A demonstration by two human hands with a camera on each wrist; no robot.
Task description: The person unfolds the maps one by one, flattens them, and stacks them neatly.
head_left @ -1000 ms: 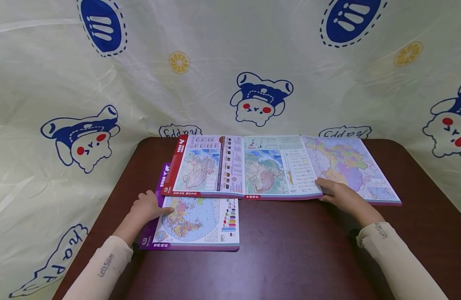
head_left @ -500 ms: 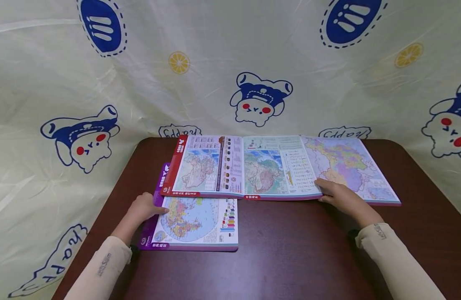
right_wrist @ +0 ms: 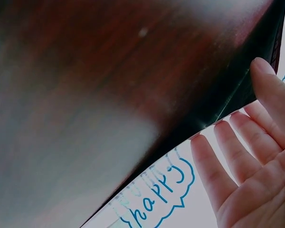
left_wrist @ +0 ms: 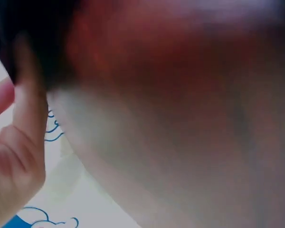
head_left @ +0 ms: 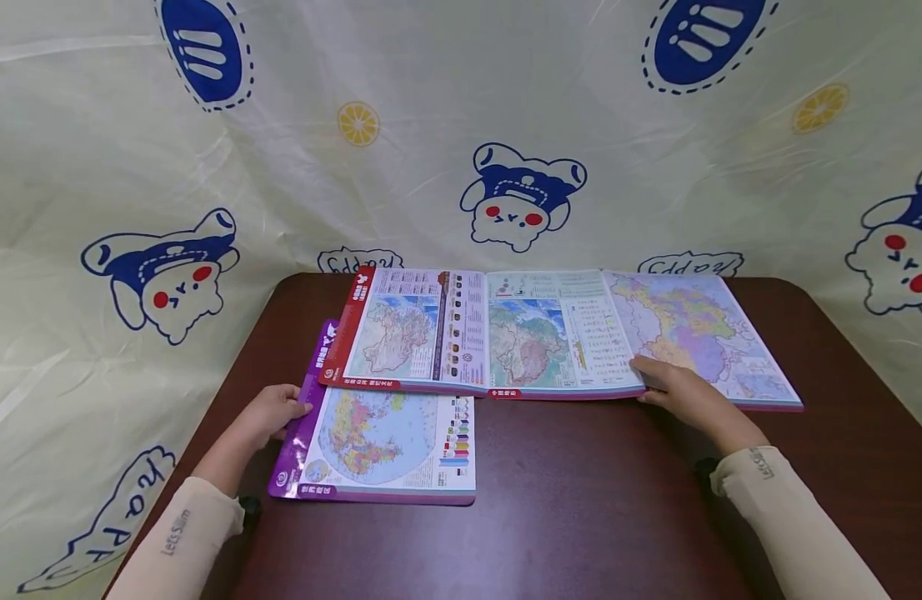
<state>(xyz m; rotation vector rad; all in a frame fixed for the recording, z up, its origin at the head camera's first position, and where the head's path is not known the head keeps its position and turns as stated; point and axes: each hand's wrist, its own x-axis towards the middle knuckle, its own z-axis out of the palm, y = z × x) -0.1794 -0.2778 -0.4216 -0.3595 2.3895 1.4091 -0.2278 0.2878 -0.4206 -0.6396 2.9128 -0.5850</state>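
Note:
My left hand (head_left: pixel 269 412) pinches the left edge of a purple-edged world map (head_left: pixel 371 442), its thumb on the purple strip. In the left wrist view, the left hand (left_wrist: pixel 19 156) shows only partly beside a blurred brown surface. A red-edged map (head_left: pixel 412 333) overlaps the upper part of the purple one. To its right lies a second map (head_left: pixel 536 342) with a red label. My right hand (head_left: pixel 674 392) pinches this map's lower right corner. Under that corner's side, a third, pastel-coloured map (head_left: pixel 701 325) reaches farther right. The right wrist view shows the right hand (right_wrist: pixel 256 166) from the palm side.
All the maps lie on a dark brown table (head_left: pixel 566 500) with rounded far corners. A pale curtain (head_left: pixel 416 192) printed with blue cartoon figures hangs behind and beside the table.
My left hand has drawn back to the left, its thumb leaving the printed map area for the purple strip. The purple-edged map has shifted slightly left. The right hand has stayed put.

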